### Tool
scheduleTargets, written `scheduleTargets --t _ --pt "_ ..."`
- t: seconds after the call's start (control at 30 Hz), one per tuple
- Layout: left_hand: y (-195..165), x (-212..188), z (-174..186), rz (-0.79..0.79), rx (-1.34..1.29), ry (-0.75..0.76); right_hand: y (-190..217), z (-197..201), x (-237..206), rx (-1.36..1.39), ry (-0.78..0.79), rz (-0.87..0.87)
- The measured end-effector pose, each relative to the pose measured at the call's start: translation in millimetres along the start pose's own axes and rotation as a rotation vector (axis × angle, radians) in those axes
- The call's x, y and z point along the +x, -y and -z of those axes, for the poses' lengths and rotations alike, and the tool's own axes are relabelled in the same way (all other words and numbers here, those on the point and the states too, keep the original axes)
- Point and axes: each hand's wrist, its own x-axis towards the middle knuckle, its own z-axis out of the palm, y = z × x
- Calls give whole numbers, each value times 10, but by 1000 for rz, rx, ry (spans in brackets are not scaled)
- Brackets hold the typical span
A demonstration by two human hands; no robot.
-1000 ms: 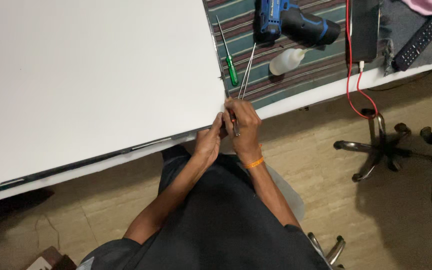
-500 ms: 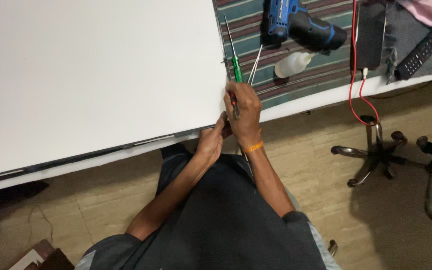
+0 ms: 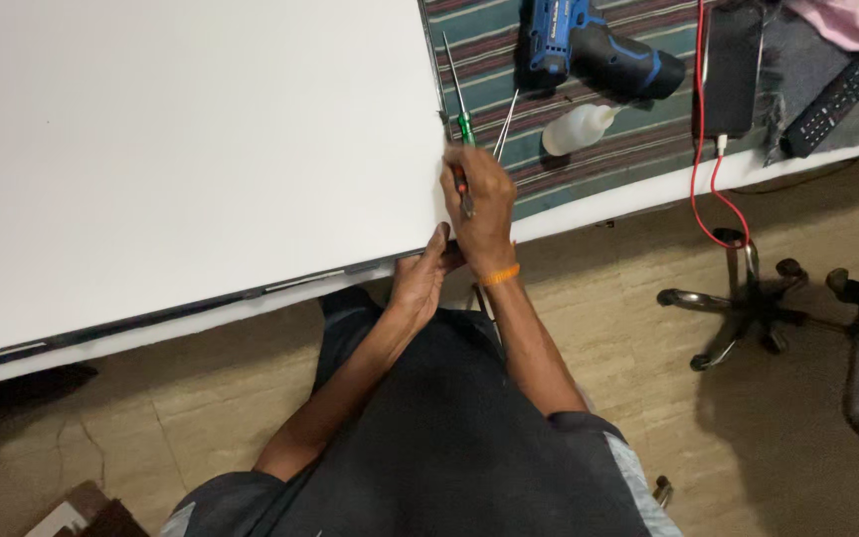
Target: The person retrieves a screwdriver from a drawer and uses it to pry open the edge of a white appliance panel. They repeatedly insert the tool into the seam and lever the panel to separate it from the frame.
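Note:
A large white flat panel (image 3: 181, 149) lies on the table and fills the left of the head view. My left hand (image 3: 420, 273) grips its near right corner at the dark frame edge. My right hand (image 3: 479, 204), with an orange band at the wrist, rests at the panel's right edge and closes around a thin dark-handled tool. A green-handled screwdriver (image 3: 461, 114) and metal tweezers (image 3: 505, 124) lie just beyond my right hand's fingers on the striped cloth (image 3: 589, 164).
A blue cordless drill (image 3: 589, 45), a small white squeeze bottle (image 3: 574, 127), a black phone (image 3: 731, 65) with a red cable (image 3: 713, 184) and a remote control (image 3: 837, 89) lie on the cloth. An office chair base (image 3: 738, 308) stands on the floor at right.
My right hand has moved up from the panel's corner along its right edge toward the green screwdriver. My left hand stays at the corner.

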Motion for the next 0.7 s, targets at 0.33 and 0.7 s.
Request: scheduleTargets --t 0.33,0.7 --pt "-135 -96 -122 15 101 -24 66 30 14 2 -9 -95" --pt "0 -36 28 -10 85 23 70 41 23 77 26 -207"
